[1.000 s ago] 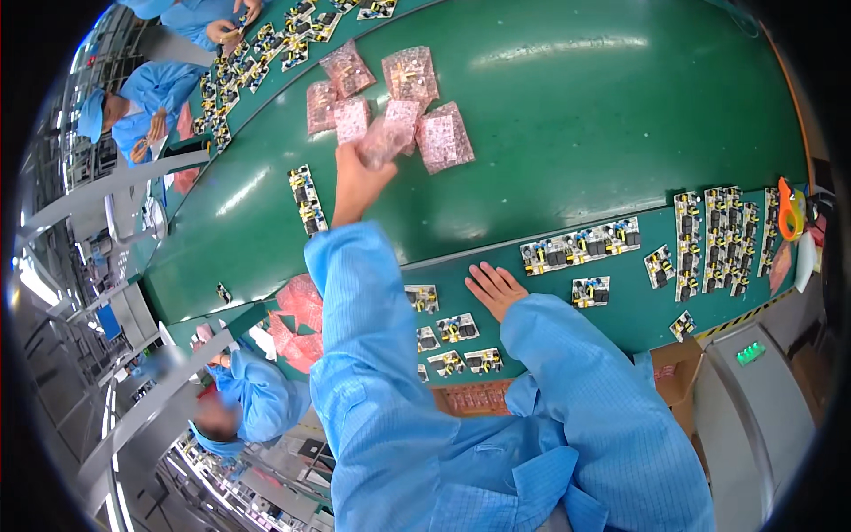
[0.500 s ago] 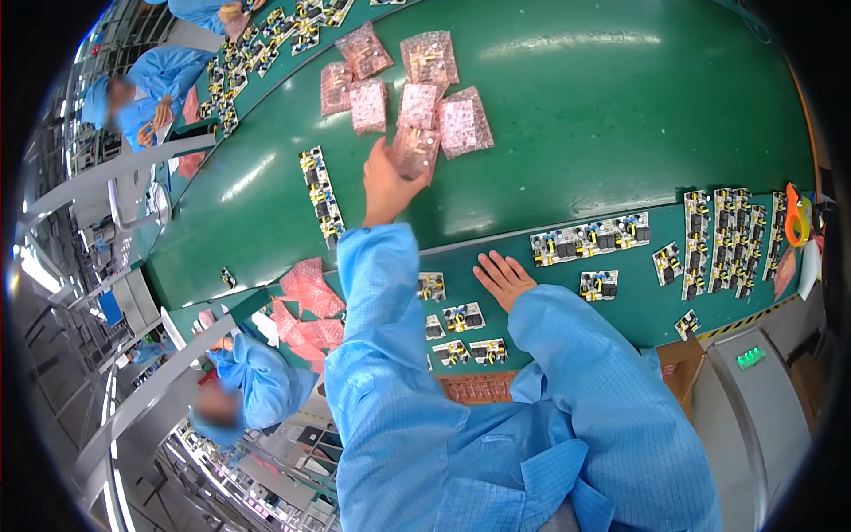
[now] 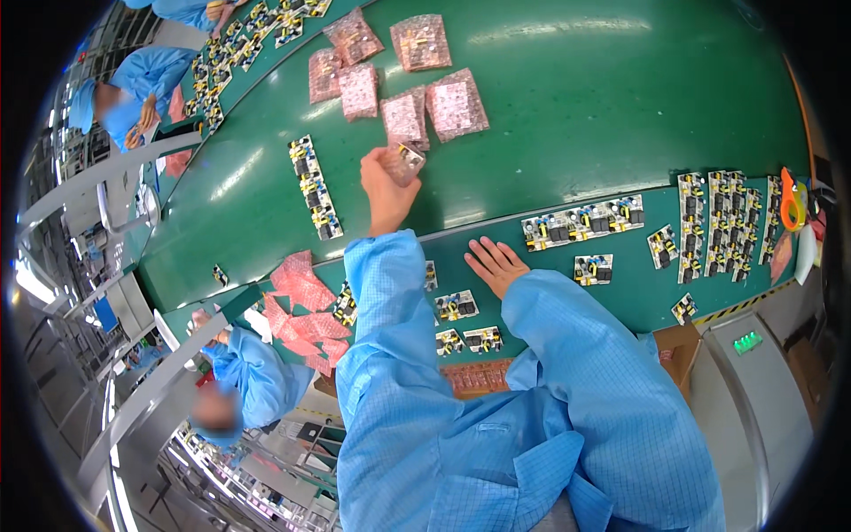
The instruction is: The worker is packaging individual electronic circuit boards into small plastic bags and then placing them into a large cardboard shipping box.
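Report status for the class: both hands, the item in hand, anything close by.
Left hand closed on a pink-bagged circuit board over the green belt. Right hand flat, empty. Bagged boards lie just beyond.

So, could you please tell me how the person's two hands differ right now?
The left hand is stretched out over the green conveyor belt, curled around a small pink-bagged circuit board; the right hand lies flat and open on the green workbench ledge, holding nothing. The left is near the pink bagged boards; the right is near bare circuit boards. Both arms wear blue sleeves.
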Motion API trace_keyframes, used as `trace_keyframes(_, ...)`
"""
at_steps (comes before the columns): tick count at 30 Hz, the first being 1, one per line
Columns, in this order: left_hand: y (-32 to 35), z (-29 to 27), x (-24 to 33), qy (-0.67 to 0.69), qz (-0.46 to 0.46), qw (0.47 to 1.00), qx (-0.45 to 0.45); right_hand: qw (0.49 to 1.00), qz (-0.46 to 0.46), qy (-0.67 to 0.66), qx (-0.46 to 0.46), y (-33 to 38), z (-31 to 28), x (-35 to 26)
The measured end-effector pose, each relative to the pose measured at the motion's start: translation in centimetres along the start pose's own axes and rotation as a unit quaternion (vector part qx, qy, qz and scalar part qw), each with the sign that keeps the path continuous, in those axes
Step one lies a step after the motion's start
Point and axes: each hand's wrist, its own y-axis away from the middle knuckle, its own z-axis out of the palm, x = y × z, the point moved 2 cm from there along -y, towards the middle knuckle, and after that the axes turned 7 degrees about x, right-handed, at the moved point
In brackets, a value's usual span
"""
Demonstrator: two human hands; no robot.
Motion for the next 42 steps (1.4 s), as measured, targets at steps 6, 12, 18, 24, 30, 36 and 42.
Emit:
trace_keyframes(6, -0.7, 0.3, 2.1, -0.107, 0.023, 0.994, -0.007, 0.999, 0.011, -0.005, -0.035, 0.0, -0.1, 0.1)
trace_keyframes(12, -1.5, 1.8, 3.1, -0.091, -0.039, 0.995, -0.007, 1.000, 0.007, 0.012, -0.025, 0.1, 0.6, -0.2)
trace_keyframes(18, -0.8, 1.1, 2.1, -0.033, 0.014, 0.999, -0.023, 0.999, -0.004, 0.034, -0.001, 0.2, 0.6, 0.0)
trace_keyframes(24, -0.1, 0.6, 1.2, 0.167, -0.153, 0.959, -0.171, 0.999, -0.001, 0.023, 0.047, 0.2, 0.9, -0.1)
trace_keyframes(30, 0.9, -1.6, 2.1, -0.061, 0.036, 0.997, -0.028, 1.000, 0.004, 0.018, -0.003, 0.3, 1.1, 0.0)
trace_keyframes(36, 1.9, -3.0, 2.6, 0.291, -0.167, 0.941, -0.041, 0.999, 0.001, -0.005, -0.049, 0.1, 0.3, 0.0)
trace_keyframes(42, 1.0, -3.5, 3.7, 0.197, -0.079, 0.976, -0.047, 0.997, 0.008, -0.020, -0.074, -0.1, 0.2, 0.0)
